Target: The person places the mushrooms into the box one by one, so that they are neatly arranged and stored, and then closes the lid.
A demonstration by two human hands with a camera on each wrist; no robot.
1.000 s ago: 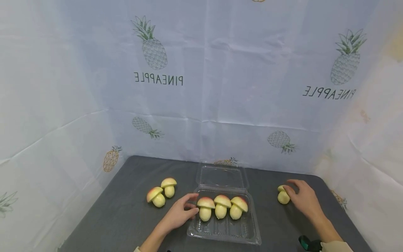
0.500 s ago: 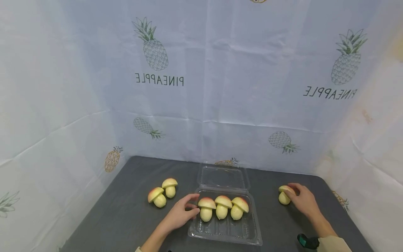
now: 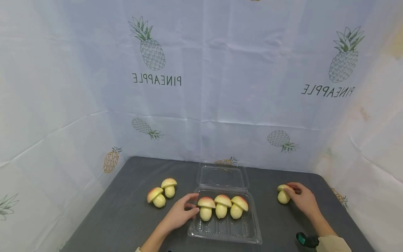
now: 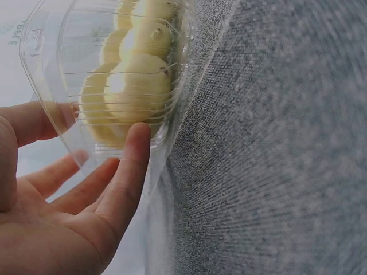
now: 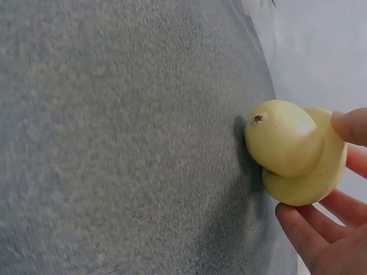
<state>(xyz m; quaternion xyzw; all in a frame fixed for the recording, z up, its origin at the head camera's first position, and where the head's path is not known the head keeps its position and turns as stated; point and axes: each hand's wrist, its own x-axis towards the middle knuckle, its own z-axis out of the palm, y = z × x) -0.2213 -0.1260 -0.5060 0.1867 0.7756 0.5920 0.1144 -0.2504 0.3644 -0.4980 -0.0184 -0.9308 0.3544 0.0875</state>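
Toward the right of the table, my right hand (image 3: 303, 199) pinches a yellow toy mushroom (image 3: 283, 199) with a reddish cap. In the right wrist view its thumb and fingers grip the cap of the mushroom (image 5: 287, 140), with the stem close against the dark cloth. My left hand (image 3: 178, 213) grips the left edge of a clear plastic box (image 3: 225, 237) with its lid (image 3: 221, 176) folded back. Three like mushrooms (image 3: 221, 206) stand side by side in the box's back half. In the left wrist view, one left finger (image 4: 133, 154) lies against the box's outer wall.
Two more toy mushrooms, one nearer (image 3: 156, 197) and one farther back (image 3: 169, 187), lie left of the box. The dark grey table (image 3: 126, 210) meets a pineapple-print curtain (image 3: 220, 87) at the back, and light curtains stand on both sides.
The right fingers have settled round the mushroom's cap, and the mushroom has turned slightly, showing more of the cap. The left hand and the box have stayed in place.
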